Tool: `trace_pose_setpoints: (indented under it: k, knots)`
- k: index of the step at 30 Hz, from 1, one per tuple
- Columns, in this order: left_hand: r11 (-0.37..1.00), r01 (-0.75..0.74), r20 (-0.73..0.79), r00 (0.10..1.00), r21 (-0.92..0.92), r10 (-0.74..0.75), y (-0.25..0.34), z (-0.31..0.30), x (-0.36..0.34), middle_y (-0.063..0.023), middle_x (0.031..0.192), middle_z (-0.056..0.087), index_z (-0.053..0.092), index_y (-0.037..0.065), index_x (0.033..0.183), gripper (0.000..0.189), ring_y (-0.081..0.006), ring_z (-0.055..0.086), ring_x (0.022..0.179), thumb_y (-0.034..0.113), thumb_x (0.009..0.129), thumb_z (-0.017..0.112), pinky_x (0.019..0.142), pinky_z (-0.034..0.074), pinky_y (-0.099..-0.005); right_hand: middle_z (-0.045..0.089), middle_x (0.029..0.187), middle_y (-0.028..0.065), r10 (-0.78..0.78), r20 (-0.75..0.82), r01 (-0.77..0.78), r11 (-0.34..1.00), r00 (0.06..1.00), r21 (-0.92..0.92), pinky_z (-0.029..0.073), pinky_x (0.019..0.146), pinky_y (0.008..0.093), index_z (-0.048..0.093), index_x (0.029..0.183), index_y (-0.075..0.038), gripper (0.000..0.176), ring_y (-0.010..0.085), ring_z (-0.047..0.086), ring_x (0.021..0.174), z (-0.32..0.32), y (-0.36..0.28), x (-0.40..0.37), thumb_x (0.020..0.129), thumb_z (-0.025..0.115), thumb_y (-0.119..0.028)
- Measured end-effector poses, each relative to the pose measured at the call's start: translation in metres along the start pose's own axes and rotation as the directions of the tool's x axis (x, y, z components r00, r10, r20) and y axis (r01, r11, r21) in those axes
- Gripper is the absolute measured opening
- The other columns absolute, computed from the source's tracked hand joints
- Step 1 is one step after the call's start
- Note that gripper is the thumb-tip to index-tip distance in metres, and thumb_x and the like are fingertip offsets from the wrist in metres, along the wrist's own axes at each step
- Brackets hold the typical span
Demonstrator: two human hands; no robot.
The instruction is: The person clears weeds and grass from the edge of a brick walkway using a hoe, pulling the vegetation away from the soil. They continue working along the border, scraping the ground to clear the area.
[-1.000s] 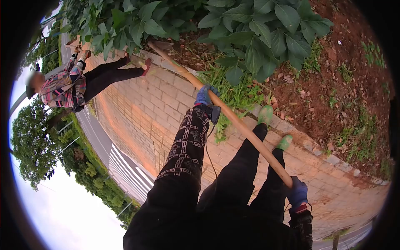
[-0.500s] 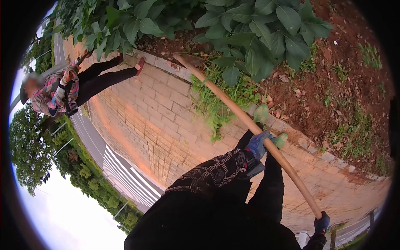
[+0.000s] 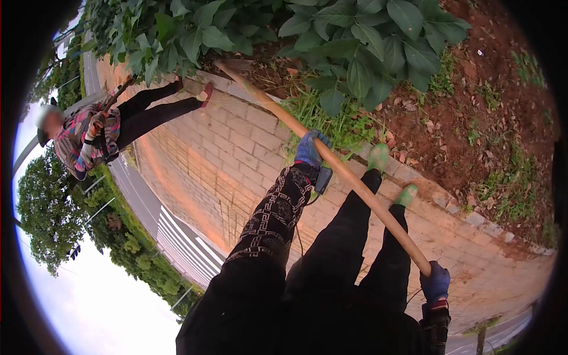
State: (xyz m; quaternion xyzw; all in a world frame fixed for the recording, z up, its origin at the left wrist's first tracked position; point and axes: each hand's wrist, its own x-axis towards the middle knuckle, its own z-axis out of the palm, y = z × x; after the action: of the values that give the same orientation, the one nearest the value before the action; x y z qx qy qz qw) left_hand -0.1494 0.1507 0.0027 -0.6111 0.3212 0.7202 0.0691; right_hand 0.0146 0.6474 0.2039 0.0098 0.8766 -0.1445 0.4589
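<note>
Head view: wooden pole [image 3: 377, 207] slants above brick paving [image 3: 242, 133], long axis running from near right to far left, far end pointing toward leafy shrubs [image 3: 204, 32]. Left hand [image 3: 309, 149], blue-gloved, wraps around the shaft's middle stretch; right hand [image 3: 436, 281], also blue-gloved, curls closed around the near end

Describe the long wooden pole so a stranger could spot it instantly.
Find the paved walkway beside the reddish soil bed. From near the leafy plants, the pole slants over it, held in the blue-gloved left hand and right hand. It is light tan, unlike the darker stick the other person holds.
</note>
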Motion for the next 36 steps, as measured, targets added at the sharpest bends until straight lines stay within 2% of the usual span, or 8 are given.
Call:
trace_pose_setpoints:
  k: [7,10,16,19,20,21,27,36]
  knots:
    - [0.847,0.526,0.181,0.829,0.072,-0.530,-0.214,0.030,-0.160,-0.0084,0.095,0.060,0.056,0.007,0.104,0.019,-0.0268,0.064,0.092,0.016,0.089,0.065,0.083,0.055,-0.0425,0.066,0.070,0.0147,0.449,0.131,-0.413,0.881,0.884,-0.233,0.050,0.061,0.0406,0.061,0.077,-0.007,0.014,0.0343,0.066,0.069,0.009,0.225,-0.216,0.069,0.072,-0.008]
    - [0.843,0.537,0.245,0.821,-0.025,-0.516,-0.219,0.035,-0.162,-0.0087,0.096,0.060,0.056,0.006,0.101,0.018,-0.0270,0.063,0.094,0.016,0.089,0.065,0.085,0.055,-0.0423,0.065,0.069,0.0155,0.529,0.075,-0.525,0.848,0.845,-0.066,0.049,0.061,0.0405,0.060,0.075,-0.007,0.012,0.0337,0.065,0.068,-0.021,0.193,-0.210,0.070,0.071,-0.007]
    - [0.902,0.431,0.163,0.893,-0.036,-0.420,-0.184,0.020,-0.104,-0.0077,0.087,0.058,0.054,0.006,0.095,0.013,-0.0288,0.061,0.085,0.012,0.087,0.063,0.085,0.052,-0.0453,0.065,0.071,0.0160,0.401,0.068,-0.397,0.915,0.914,-0.065,0.049,0.062,0.0408,0.060,0.076,-0.008,0.011,0.0363,0.064,0.070,0.035,0.183,-0.128,0.072,0.070,-0.009]
    - [0.936,0.340,0.383,0.880,-0.093,-0.281,-0.138,-0.013,-0.016,-0.0069,0.082,0.056,0.053,0.007,0.092,0.010,-0.0282,0.058,0.078,0.011,0.086,0.060,0.081,0.052,-0.0450,0.066,0.074,0.0157,0.331,0.005,-0.331,0.944,0.944,0.012,0.051,0.065,0.0431,0.061,0.079,-0.010,0.012,0.0372,0.065,0.073,0.055,0.119,-0.047,0.072,0.071,-0.012]
    - [0.966,0.243,0.133,0.964,-0.086,-0.230,-0.100,0.008,-0.021,-0.0076,0.080,0.055,0.053,0.008,0.091,0.009,-0.0281,0.057,0.077,0.011,0.086,0.060,0.079,0.052,-0.0445,0.066,0.075,0.0162,0.295,-0.037,-0.292,0.955,0.955,0.058,0.051,0.066,0.0446,0.061,0.081,-0.011,0.013,0.0379,0.065,0.074,0.071,0.107,-0.024,0.072,0.070,-0.011]
    - [0.974,0.210,0.344,0.923,-0.081,-0.170,-0.075,-0.008,0.010,-0.0083,0.081,0.054,0.053,0.008,0.092,0.010,-0.0285,0.057,0.078,0.011,0.086,0.059,0.080,0.052,-0.0444,0.067,0.076,0.0165,0.250,-0.029,-0.249,0.968,0.968,0.021,0.051,0.066,0.0459,0.061,0.083,-0.011,0.014,0.0379,0.065,0.075,0.070,0.080,-0.001,0.072,0.069,-0.010]
    - [0.984,-0.106,0.000,0.994,0.142,0.107,0.011,0.023,0.015,-0.0093,0.089,0.057,0.052,0.008,0.094,0.015,-0.0269,0.059,0.080,0.020,0.089,0.060,0.076,0.052,-0.0435,0.065,0.072,0.0157,-0.118,-0.096,0.138,0.961,0.988,0.240,0.048,0.068,0.0462,0.057,0.089,-0.009,0.021,0.0370,0.064,0.071,0.062,-0.012,0.042,0.075,0.069,-0.018]
    - [0.999,0.053,0.113,0.992,0.003,-0.053,-0.231,-0.006,-0.060,-0.0093,0.094,0.052,0.050,0.006,0.098,0.016,-0.0258,0.057,0.085,0.015,0.090,0.059,0.080,0.055,-0.0446,0.064,0.072,0.0149,0.196,-0.012,-0.196,0.981,0.981,0.001,0.048,0.065,0.0473,0.058,0.083,-0.011,0.017,0.0381,0.062,0.072,0.098,0.174,-0.110,0.072,0.070,-0.012]
